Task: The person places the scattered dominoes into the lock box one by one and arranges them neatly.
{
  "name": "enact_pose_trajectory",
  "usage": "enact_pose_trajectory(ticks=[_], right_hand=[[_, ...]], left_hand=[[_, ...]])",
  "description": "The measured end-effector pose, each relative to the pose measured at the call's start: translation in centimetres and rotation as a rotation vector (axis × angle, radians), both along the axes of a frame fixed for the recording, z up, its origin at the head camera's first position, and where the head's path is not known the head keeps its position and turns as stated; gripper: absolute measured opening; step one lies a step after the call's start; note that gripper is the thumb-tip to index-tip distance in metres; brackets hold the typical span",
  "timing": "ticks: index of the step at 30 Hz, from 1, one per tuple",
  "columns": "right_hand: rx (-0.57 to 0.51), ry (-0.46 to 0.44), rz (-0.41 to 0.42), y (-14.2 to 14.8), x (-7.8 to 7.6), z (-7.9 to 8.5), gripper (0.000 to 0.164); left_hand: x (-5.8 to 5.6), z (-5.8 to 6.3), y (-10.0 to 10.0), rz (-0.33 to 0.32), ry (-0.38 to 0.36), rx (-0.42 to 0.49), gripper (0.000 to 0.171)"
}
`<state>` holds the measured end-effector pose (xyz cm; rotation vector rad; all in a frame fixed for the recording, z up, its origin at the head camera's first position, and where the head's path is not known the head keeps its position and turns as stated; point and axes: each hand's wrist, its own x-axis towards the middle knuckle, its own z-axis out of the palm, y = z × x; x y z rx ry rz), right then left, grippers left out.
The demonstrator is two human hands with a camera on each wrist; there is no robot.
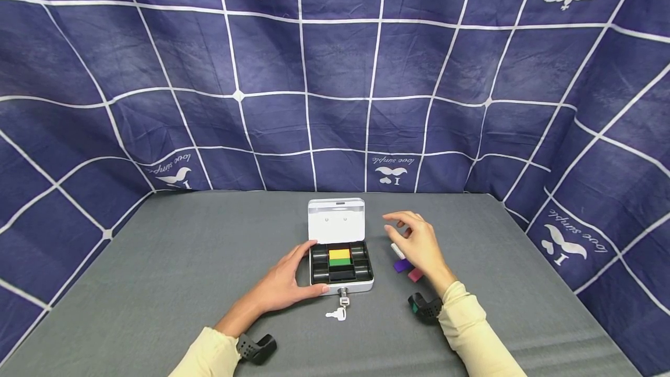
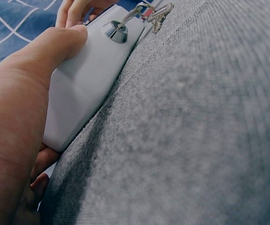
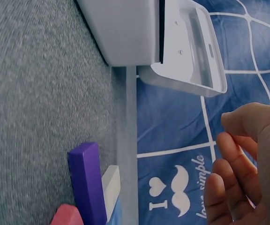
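Observation:
A small white metal cash box (image 1: 349,288) stands with its lid (image 1: 336,223) raised. Inside is a black divided tray (image 1: 342,276) with a yellow block (image 1: 339,254) and a green block (image 1: 339,262) in its middle column. My left hand (image 1: 282,279) holds the box at its left side, thumb on the front edge beside the lock (image 2: 117,33), forefinger toward the back corner. A key (image 1: 337,313) hangs from the lock on a ring. To the right of the box, my right hand (image 1: 419,246) is raised with its fingers loosely bent, and nothing shows between them.
On the grey cloth (image 1: 209,249), right of the box and below my right hand, lie a white block (image 1: 398,251), a purple block (image 3: 87,183) and a pinkish-red block (image 1: 416,275). A blue curtain with white lines (image 1: 335,74) hangs behind the table.

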<state>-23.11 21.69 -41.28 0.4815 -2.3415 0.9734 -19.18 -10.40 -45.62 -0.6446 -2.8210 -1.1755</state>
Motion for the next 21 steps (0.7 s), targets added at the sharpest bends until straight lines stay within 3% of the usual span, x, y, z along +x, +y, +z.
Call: enact_pose_trajectory(ticks=[14,21], right_hand=[[0.005,-0.01,-0.043,1.3,-0.4,-0.3,0.02],[-0.006,-0.07,-0.065,1.9,-0.3,-0.4,0.021]], left_hand=[[0.0,0.1,0.0,-0.004,-0.003,0.004,0.102],[0.0,0.1,0.0,-0.002,-0.007,0.001,0.102]])
